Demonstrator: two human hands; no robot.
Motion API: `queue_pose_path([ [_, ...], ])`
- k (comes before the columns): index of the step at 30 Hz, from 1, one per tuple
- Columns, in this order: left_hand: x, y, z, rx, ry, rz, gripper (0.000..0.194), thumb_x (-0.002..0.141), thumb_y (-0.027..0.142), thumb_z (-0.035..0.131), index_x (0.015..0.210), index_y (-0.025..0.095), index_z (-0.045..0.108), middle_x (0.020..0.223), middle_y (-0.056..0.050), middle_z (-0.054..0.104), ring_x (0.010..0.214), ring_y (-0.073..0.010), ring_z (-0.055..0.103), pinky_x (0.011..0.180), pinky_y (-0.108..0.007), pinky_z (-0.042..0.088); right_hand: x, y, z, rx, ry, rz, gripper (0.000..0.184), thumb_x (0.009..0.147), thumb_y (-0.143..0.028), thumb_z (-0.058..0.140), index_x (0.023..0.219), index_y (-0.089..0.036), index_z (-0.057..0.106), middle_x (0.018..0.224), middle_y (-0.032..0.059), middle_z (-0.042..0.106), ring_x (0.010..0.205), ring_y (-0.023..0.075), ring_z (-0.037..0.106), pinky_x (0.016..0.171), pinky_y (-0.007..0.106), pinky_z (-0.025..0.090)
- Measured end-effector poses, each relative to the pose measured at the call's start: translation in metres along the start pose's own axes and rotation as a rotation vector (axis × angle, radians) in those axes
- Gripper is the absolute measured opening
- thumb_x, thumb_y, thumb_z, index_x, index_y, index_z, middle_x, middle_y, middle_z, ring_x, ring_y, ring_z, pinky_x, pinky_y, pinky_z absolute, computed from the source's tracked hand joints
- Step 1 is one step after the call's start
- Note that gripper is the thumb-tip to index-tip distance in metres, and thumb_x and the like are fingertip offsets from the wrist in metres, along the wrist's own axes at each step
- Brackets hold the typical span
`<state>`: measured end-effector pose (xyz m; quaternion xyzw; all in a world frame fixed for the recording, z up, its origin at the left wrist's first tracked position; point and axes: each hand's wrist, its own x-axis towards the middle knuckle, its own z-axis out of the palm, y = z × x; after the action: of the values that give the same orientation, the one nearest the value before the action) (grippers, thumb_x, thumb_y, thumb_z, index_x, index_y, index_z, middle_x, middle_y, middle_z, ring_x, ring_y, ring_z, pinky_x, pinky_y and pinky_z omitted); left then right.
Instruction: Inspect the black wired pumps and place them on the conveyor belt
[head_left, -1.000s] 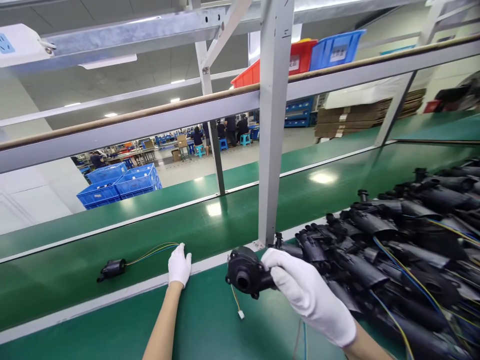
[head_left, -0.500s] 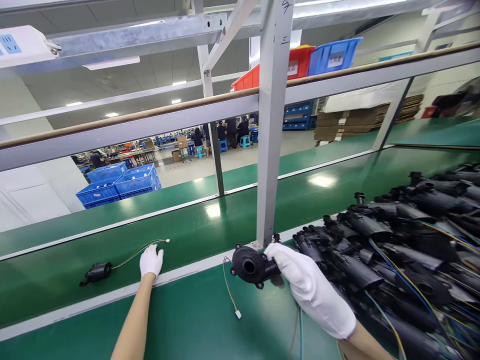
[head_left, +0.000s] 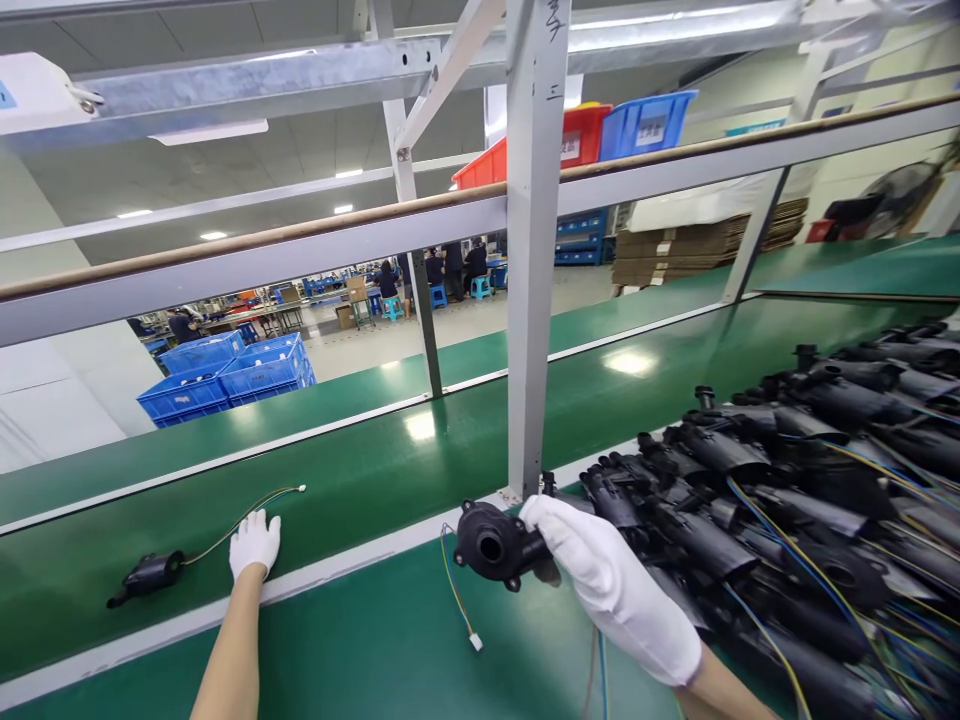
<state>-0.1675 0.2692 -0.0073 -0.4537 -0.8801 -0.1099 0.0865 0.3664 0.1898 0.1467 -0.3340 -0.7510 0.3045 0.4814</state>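
Observation:
My right hand (head_left: 611,580), in a white glove, is closed around a black pump (head_left: 491,542) whose round face with a central hole points toward me. Thin wires (head_left: 459,595) ending in a small white plug hang beside it. My left hand (head_left: 255,545), also gloved, lies on the green belt with its fingers stretched out. Another black pump (head_left: 150,577) rests on the belt left of that hand. Its thin wires (head_left: 240,520) run past the fingertips to a white plug; whether the fingers touch them I cannot tell.
Many black pumps (head_left: 720,445) with coloured wires are heaped at the right. A metal post (head_left: 529,280) rises behind my right hand. Red (head_left: 585,140) and blue bins (head_left: 649,125) stand on the rail above. Blue crates (head_left: 262,365) and several seated people are farther back.
My left hand, the pump on the belt and its wires have shifted left. My right hand still holds its pump in nearly the same place. The whole view has shifted slightly.

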Motion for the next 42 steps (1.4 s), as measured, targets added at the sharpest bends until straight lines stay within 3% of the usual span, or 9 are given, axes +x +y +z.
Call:
queue_pose_path([
  [12,-0.03,-0.022,-0.007,0.0,0.043,-0.029,0.038,0.093,0.039,0.058,0.125,0.017,0.057,0.134,-0.011,0.056,0.12,-0.0269,0.056,0.101,-0.052,0.047,0.001,0.002,0.003,0.179,-0.008,0.095,0.054,0.098,-0.065,0.036,0.067,-0.023,0.047,0.058,-0.0013,0.049,0.051,0.0169,0.05,0.05,0.029,0.042],
  [17,-0.052,-0.025,-0.01,-0.017,0.07,-0.047,0.036,0.094,0.038,0.058,0.123,0.017,0.058,0.133,-0.011,0.058,0.12,-0.0263,0.056,0.101,-0.051,0.047,-0.001,0.004,0.005,0.192,-0.018,0.099,0.052,0.101,-0.061,0.034,0.069,-0.023,0.049,0.059,-0.0004,0.054,0.05,0.0176,0.051,0.051,0.03,0.042],
  [21,-0.072,-0.026,-0.012,-0.019,0.088,-0.046,0.035,0.094,0.037,0.058,0.123,0.017,0.059,0.133,-0.011,0.057,0.122,-0.0264,0.055,0.103,-0.051,0.046,0.002,-0.004,-0.005,0.156,-0.086,-0.066,0.054,0.1,-0.062,0.036,0.069,-0.022,0.053,0.063,0.0011,0.058,0.057,0.0182,0.056,0.058,0.03,0.046],
  [24,-0.085,-0.028,-0.013,-0.02,0.098,-0.037,0.035,0.094,0.037,0.058,0.122,0.017,0.059,0.133,-0.011,0.058,0.122,-0.0266,0.055,0.103,-0.051,0.046,0.003,-0.012,-0.015,0.133,-0.191,-0.262,0.05,0.098,-0.063,0.041,0.084,-0.021,0.063,0.077,0.004,0.064,0.071,0.0202,0.061,0.066,0.03,0.05],
  [28,-0.096,-0.029,-0.015,-0.028,0.112,-0.049,0.034,0.093,0.037,0.059,0.12,0.016,0.06,0.131,-0.011,0.059,0.121,-0.0265,0.056,0.102,-0.051,0.046,-0.001,-0.017,-0.019,0.13,-0.308,-0.308,0.051,0.096,-0.067,0.043,0.091,-0.023,0.069,0.082,0.0064,0.067,0.076,0.0222,0.064,0.07,0.033,0.053],
  [31,-0.099,-0.03,-0.017,-0.042,0.118,-0.058,0.034,0.094,0.037,0.059,0.12,0.016,0.06,0.13,-0.01,0.059,0.121,-0.0263,0.056,0.102,-0.051,0.046,-0.004,-0.016,-0.005,0.369,-0.199,-0.171,0.049,0.093,-0.067,0.049,0.084,-0.023,0.07,0.076,0.0055,0.067,0.064,0.0221,0.065,0.059,0.034,0.054],
  [35,-0.099,-0.031,-0.018,-0.065,0.118,-0.055,0.033,0.094,0.038,0.058,0.119,0.016,0.06,0.13,-0.01,0.06,0.121,-0.0261,0.057,0.103,-0.051,0.046,0.005,-0.01,0.024,0.802,0.133,0.248,0.041,0.087,-0.067,0.059,0.088,-0.026,0.062,0.064,-0.0005,0.062,0.042,0.0172,0.055,0.039,0.03,0.048],
  [38,-0.099,-0.032,-0.019,-0.079,0.116,-0.053,0.033,0.094,0.038,0.058,0.118,0.016,0.061,0.128,-0.01,0.061,0.12,-0.0256,0.057,0.102,-0.051,0.046,0.017,-0.006,0.039,0.819,0.216,0.416,0.05,0.072,-0.07,0.072,0.075,-0.024,0.051,0.056,-0.0043,0.051,0.042,0.0132,0.05,0.036,0.023,0.046],
  [42,-0.099,-0.033,-0.019,-0.088,0.114,-0.042,0.033,0.094,0.038,0.058,0.118,0.015,0.061,0.127,-0.01,0.062,0.119,-0.0252,0.058,0.102,-0.05,0.046,0.035,-0.001,0.043,0.668,0.187,0.404,0.061,0.071,-0.079,0.065,0.064,-0.025,0.037,0.054,-0.0045,0.043,0.044,0.0117,0.048,0.04,0.024,0.05],
])
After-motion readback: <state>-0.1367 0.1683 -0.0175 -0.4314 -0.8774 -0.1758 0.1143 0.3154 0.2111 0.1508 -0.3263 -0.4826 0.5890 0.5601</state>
